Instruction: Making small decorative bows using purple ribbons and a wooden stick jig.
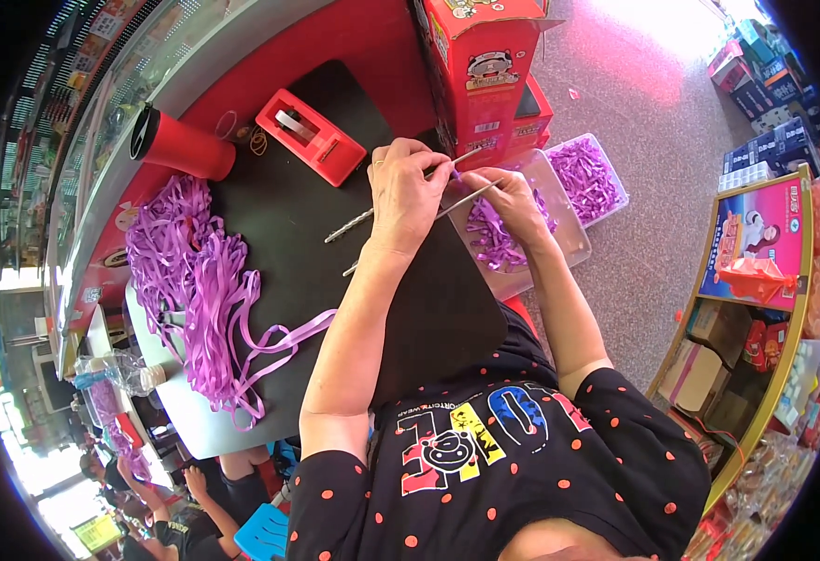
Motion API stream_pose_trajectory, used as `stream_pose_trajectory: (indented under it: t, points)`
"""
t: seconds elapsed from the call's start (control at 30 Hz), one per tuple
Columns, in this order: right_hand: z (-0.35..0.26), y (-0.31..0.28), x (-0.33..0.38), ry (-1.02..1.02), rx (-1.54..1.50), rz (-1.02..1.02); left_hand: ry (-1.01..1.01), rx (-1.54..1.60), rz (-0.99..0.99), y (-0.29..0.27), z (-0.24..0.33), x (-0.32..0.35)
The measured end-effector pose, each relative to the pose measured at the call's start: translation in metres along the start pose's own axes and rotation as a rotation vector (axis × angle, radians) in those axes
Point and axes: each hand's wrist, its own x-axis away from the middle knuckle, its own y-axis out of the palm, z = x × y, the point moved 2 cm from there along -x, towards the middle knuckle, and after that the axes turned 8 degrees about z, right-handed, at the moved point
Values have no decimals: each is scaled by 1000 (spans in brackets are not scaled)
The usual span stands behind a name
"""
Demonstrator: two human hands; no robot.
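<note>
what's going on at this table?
A person's left hand and right hand hold two slim silvery metal rods between them, with a bit of shiny purple ribbon between the hands; exactly which hand grips which rod is partly hidden. A long purple ribbon bundle lies along the left of the black tabletop. Short purple ribbon pieces lie in a translucent plastic tray by the right hand.

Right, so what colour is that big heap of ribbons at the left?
Purple: the heap of ribbons shows in the head view.
</note>
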Motion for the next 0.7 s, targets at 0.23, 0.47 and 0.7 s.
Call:
stream_pose_trajectory:
  t: [0.23, 0.47, 0.7]
  points:
    - [-31, 10, -14, -31, 57, -113, -88, 53, -51, 2, -8, 1]
    - [-10, -7, -36, -3, 197, -169, -82, 55, -52, 2, -4, 1]
    - [62, -62, -44, -126, 745, -96, -87, 44, -59, 1, -3, 2]
